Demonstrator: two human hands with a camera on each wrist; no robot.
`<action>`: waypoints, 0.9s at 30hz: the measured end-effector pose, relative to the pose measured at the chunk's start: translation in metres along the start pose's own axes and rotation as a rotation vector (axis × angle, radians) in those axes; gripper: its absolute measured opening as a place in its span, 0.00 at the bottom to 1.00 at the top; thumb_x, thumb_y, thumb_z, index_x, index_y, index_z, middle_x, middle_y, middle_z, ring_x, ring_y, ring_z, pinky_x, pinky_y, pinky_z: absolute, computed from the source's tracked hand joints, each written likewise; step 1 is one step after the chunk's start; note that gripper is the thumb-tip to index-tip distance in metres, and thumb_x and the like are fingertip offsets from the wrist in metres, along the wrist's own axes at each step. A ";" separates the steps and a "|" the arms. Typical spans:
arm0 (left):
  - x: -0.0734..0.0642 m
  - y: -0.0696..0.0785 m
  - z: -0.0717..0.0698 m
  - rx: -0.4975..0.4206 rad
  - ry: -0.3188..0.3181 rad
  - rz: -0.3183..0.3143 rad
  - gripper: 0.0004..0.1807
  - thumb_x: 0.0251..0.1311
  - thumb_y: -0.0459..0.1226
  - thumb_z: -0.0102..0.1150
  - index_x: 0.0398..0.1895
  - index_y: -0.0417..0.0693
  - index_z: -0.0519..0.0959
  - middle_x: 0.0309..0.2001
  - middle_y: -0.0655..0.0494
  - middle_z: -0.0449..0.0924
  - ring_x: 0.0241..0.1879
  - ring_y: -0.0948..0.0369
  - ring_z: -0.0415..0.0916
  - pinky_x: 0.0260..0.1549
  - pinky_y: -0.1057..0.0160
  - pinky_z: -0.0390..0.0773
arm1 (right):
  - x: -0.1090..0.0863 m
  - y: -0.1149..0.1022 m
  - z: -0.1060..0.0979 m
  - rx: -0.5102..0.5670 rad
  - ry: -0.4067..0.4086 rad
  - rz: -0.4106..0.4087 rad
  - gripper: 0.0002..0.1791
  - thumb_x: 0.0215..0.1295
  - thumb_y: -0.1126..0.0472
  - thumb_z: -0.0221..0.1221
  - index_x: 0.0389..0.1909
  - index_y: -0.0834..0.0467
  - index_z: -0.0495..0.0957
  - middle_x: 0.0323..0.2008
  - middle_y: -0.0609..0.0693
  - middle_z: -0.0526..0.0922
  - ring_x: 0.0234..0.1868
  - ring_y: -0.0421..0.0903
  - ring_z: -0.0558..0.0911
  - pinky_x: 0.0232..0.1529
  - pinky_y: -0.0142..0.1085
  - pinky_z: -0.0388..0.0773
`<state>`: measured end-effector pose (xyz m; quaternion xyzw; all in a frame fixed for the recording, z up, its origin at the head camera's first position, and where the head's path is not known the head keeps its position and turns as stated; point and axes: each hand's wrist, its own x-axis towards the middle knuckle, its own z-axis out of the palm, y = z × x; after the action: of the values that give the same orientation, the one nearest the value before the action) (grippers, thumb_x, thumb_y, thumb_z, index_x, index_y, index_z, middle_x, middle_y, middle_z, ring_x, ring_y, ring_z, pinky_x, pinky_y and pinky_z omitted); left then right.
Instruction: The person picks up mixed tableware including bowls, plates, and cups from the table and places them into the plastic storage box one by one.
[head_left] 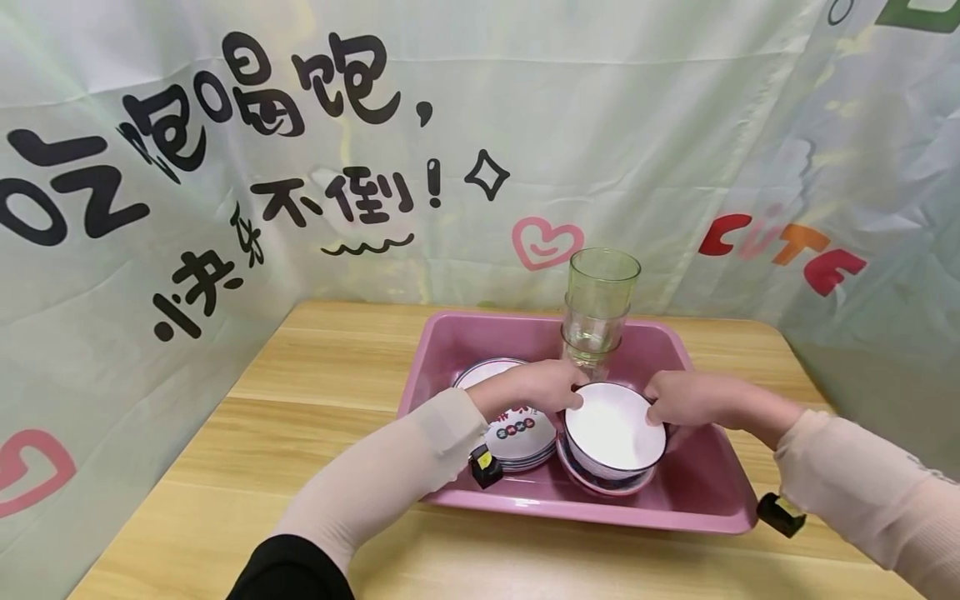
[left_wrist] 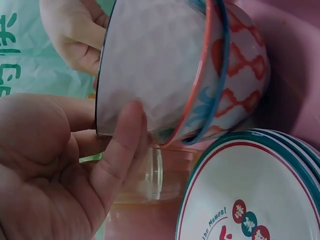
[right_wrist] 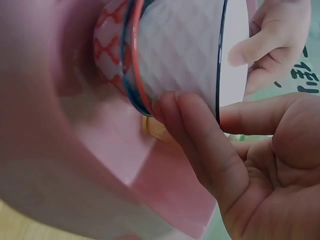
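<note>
A white bowl (head_left: 615, 427) with a dark rim and faceted outside sits at the top of a bowl stack in the pink basin (head_left: 517, 500). My left hand (head_left: 546, 387) grips its left rim, and my right hand (head_left: 681, 398) grips the opposite side. In both wrist views the fingers lie along the bowl's outer wall with the thumb at the rim. Under it is a red-patterned bowl (left_wrist: 245, 65) with a blue rim, and an orange-red rim (right_wrist: 136, 55) shows between them. How far the white bowl is nested cannot be told.
White plates (head_left: 517, 446) with printed lettering are stacked at the basin's left. Behind the bowls rises a stack of greenish clear glasses (head_left: 600, 292). The basin stands on a wooden table (head_left: 300, 467), with a printed curtain (head_left: 645, 150) behind and at the sides.
</note>
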<state>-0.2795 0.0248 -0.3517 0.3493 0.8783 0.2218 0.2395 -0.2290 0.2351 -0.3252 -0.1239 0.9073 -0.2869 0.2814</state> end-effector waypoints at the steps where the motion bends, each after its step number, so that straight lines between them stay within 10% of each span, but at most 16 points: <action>1: 0.000 0.000 0.000 0.023 -0.003 -0.001 0.06 0.67 0.29 0.51 0.42 0.42 0.78 0.34 0.52 0.79 0.23 0.63 0.82 0.25 0.71 0.81 | 0.000 0.000 0.001 -0.001 -0.002 0.006 0.03 0.57 0.74 0.53 0.27 0.64 0.71 0.26 0.55 0.76 0.24 0.46 0.82 0.28 0.38 0.84; 9: 0.001 -0.002 0.004 0.227 0.010 0.015 0.23 0.64 0.34 0.56 0.63 0.47 0.73 0.53 0.53 0.78 0.48 0.62 0.74 0.44 0.69 0.75 | 0.003 -0.003 0.007 0.044 -0.037 0.056 0.07 0.57 0.75 0.55 0.35 0.68 0.68 0.30 0.58 0.76 0.24 0.48 0.82 0.27 0.39 0.85; 27: 0.000 -0.001 0.004 0.047 0.018 -0.068 0.20 0.68 0.37 0.58 0.62 0.44 0.73 0.46 0.52 0.79 0.20 0.64 0.80 0.26 0.71 0.81 | 0.005 -0.009 0.002 -0.068 -0.041 0.059 0.08 0.60 0.73 0.58 0.29 0.63 0.67 0.30 0.56 0.72 0.22 0.48 0.83 0.25 0.38 0.84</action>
<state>-0.2773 0.0249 -0.3557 0.3229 0.8968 0.1959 0.2305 -0.2311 0.2252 -0.3234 -0.1124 0.9138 -0.2449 0.3040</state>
